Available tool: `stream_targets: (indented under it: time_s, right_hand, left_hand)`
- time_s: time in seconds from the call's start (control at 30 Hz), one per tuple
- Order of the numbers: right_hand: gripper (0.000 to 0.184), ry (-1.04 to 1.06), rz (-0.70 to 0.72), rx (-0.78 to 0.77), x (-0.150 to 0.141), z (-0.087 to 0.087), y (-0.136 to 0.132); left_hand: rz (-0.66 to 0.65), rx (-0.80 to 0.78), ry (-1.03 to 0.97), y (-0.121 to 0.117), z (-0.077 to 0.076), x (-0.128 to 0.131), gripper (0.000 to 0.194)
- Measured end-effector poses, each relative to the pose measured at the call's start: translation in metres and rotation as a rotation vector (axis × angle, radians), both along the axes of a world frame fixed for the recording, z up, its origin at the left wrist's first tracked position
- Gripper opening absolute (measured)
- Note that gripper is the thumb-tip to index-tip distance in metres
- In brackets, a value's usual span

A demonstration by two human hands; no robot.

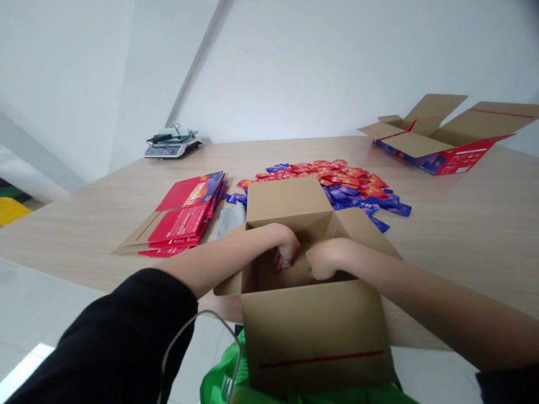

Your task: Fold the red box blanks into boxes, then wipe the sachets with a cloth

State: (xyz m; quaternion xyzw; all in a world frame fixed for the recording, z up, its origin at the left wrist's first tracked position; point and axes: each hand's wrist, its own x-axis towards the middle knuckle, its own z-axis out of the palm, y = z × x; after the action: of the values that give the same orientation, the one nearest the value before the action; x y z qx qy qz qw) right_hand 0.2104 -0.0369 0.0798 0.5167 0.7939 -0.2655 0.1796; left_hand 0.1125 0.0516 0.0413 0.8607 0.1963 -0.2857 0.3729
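Head view: a plain brown cardboard box [315,331], smooth, matte and square-cornered, sits open at the near edge of the table [455,224], its four flaps folded outward; a thin red line crosses the near flap. Both hands reach into it, so its walls surround the fingers. The left hand [286,249] points down with fingers bent and close together; whether they pinch anything cannot be told. The right hand [326,259] is curled just beside it, its fingertips mostly hidden, so their state is unclear. Just behind the box spreads a heap of glossy, crinkled red and purple sachets [353,182]. To the left lie a crumpled grey piece [231,217] and flattened red cartons [185,216] in a stack; farther back are a scale [170,147] and, at right, a printed open carton [458,160].
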Motion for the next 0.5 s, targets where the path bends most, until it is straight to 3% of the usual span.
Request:
stream_targets:
  time_s: [0.07, 0.2, 0.3, 0.4, 0.5]
  right_hand:
    - [0.028, -0.017, -0.027, 0.016, 0.010, 0.019, -0.009]
    - [0.043, 0.186, -0.092, 0.182, 0.035, 0.043, -0.047]
    - [0.039, 0.269, -0.068, 0.255, 0.042, 0.034, -0.073]
    - [0.019, 0.216, -0.052, 0.348, 0.043, 0.016, -0.089]
    - [0.015, 0.195, -0.101, 0.421, 0.057, 0.011, -0.106]
  left_hand:
    - [0.006, 0.046, 0.046, -0.001, 0.022, -0.008, 0.005]
    - [0.035, 0.111, -0.059, -0.016, 0.069, -0.031, 0.020]
    - [0.088, 0.094, -0.183, -0.032, 0.089, -0.051, 0.019]
    - [0.127, 0.156, -0.263, -0.043, 0.100, -0.066, 0.020]
    - [0.236, 0.219, -0.434, -0.050, 0.117, -0.078, 0.024]
